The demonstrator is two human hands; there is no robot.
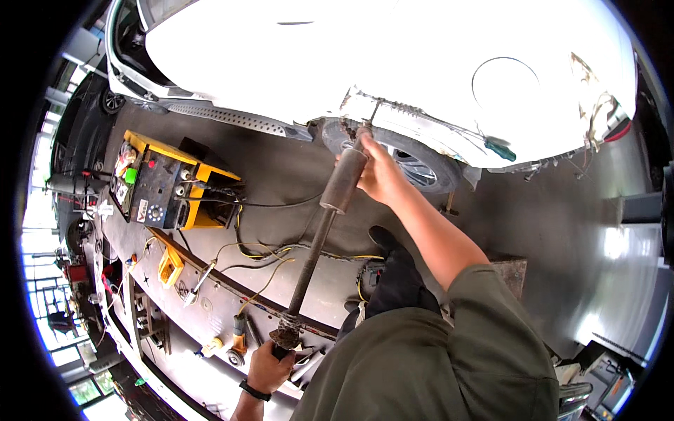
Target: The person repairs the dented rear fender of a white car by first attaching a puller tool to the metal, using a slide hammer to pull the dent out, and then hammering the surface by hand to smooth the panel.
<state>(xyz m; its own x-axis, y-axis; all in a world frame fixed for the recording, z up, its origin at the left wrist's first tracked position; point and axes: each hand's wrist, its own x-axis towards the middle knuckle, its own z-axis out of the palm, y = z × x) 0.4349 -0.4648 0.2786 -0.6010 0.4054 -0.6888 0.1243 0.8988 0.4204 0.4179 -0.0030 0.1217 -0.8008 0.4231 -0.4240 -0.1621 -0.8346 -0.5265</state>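
A slide hammer with a long rusty rod (314, 259) runs from low in front of me up to the white car's wheel arch. My left hand (269, 370) is closed around its dark handle at the near end, below a worn round stop (285, 338). My right hand (380, 170) wraps the far side of the heavy cylindrical weight (345, 181), near the rod's far end. There a chain (348, 129) and a thin metal hook (376, 111) meet the torn panel edge. A green-handled tool (500, 149) lies against the body panel to the right.
The car's wheel (420, 167) is just beyond my right hand. A yellow and black machine (179, 186) with cables stands at left. An angle grinder (237, 345) and a yellow tool (170, 267) lie near a long metal rail (210, 268). Cables (281, 251) cross the floor.
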